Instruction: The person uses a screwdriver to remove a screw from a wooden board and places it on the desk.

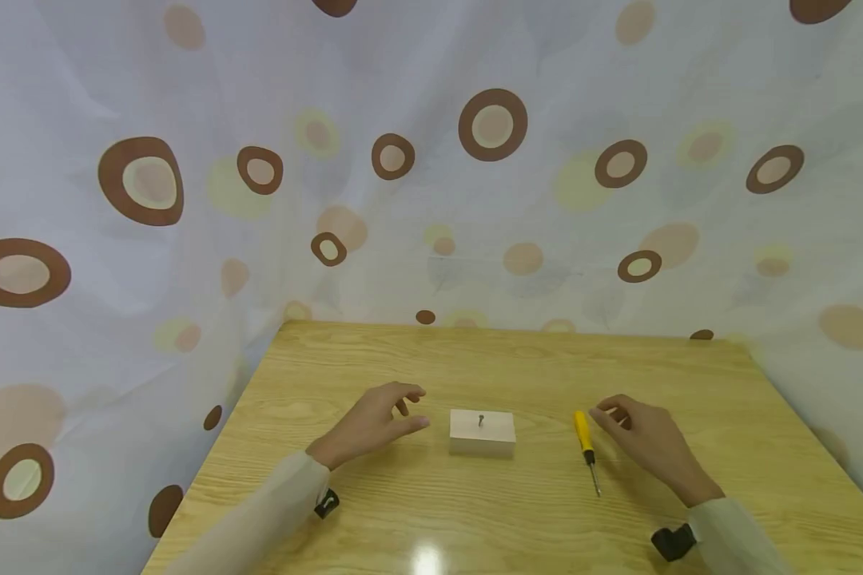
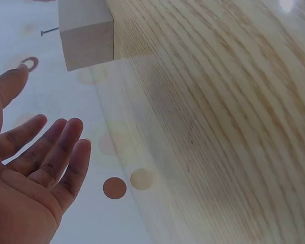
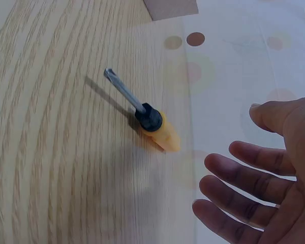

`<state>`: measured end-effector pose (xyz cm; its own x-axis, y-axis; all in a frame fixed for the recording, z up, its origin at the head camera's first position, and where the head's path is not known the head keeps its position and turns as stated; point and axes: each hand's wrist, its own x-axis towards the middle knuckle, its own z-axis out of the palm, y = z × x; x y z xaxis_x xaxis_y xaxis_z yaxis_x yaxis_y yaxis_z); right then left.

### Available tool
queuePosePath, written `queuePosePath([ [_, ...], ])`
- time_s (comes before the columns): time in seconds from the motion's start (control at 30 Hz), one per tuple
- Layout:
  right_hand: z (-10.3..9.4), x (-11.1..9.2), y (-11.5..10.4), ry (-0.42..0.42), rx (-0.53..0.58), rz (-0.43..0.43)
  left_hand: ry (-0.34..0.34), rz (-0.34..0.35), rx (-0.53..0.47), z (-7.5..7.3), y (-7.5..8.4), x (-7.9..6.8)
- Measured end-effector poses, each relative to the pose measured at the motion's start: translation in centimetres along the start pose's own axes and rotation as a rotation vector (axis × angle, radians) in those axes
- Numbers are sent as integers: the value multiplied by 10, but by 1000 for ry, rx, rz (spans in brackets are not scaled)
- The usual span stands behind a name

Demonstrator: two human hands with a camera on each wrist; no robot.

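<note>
In the head view, the person's left hand (image 1: pixel 374 422) and right hand (image 1: pixel 646 441) are well apart above a light-yellow wood-grain table (image 1: pixel 431 511), both with relaxed, gently bent fingers and nothing in their grasp. Between them sits a pale, rectangular block with smooth faces (image 1: pixel 482 441), nearer the left hand, with a thin grey metal screw (image 1: pixel 481 420) standing up from its top. To the block's right lies a screwdriver with a yellow handle, black collar and silver shaft (image 1: pixel 583 435), its tip toward the person and its handle just beside the right fingertips. A white sheet printed with brown and beige rounds (image 1: pixel 417 200) hangs around the table. In the left wrist view, the left thumb and fingers are spread apart, near the block, and the screw shows a flared head. In the right wrist view, the right fingers are spaced apart, clear of the screwdriver, which rests on the wood grain.
</note>
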<state>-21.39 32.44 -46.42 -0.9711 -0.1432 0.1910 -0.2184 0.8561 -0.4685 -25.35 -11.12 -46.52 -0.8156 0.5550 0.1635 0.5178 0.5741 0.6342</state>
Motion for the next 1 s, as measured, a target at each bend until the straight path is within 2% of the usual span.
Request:
queuePosePath([
  [0.33,15,3,-3,-7,32,-7,-37,35,-47,10,2,7],
  [0.63,18,7,-9,-25,28,23,-71,93,-62,19,2,10],
  [1.0,22,10,-9,-4,22,-2,-110,72,-35,28,8,15],
])
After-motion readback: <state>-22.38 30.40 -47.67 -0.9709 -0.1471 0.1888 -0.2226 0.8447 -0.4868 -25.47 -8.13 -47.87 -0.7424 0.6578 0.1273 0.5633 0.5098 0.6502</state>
